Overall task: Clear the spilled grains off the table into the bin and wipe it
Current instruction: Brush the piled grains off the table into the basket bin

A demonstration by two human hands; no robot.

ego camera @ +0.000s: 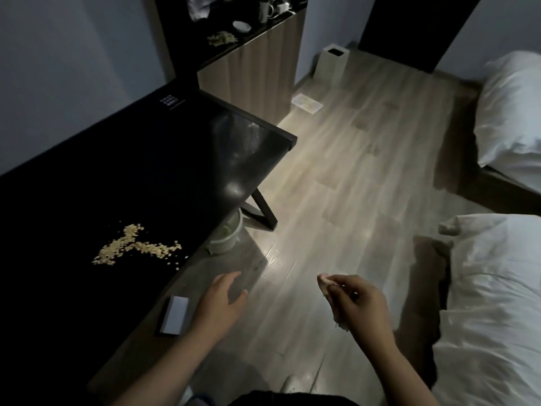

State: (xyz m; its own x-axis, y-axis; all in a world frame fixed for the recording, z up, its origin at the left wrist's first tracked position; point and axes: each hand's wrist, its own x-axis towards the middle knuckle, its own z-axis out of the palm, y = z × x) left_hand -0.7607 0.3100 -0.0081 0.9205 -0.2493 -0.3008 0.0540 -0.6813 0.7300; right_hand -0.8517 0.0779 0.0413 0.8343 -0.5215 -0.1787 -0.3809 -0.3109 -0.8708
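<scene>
A glossy black rectangular worktop carries scattered pale yellow grains near its front edge. A round pale-green bin stands below that edge. The left hand hovers, fingers relaxed; the right hand pinches a small pale crumpled wad.

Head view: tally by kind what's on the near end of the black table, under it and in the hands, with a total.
Grain spill: 1, on the table
Flat grey box: 1, at the table's near edge
Pale round bin: 1, under the table
Pale wad, cloth or tissue: 1, pinched by the right hand
Left hand: 0, open
Total: 4
</scene>
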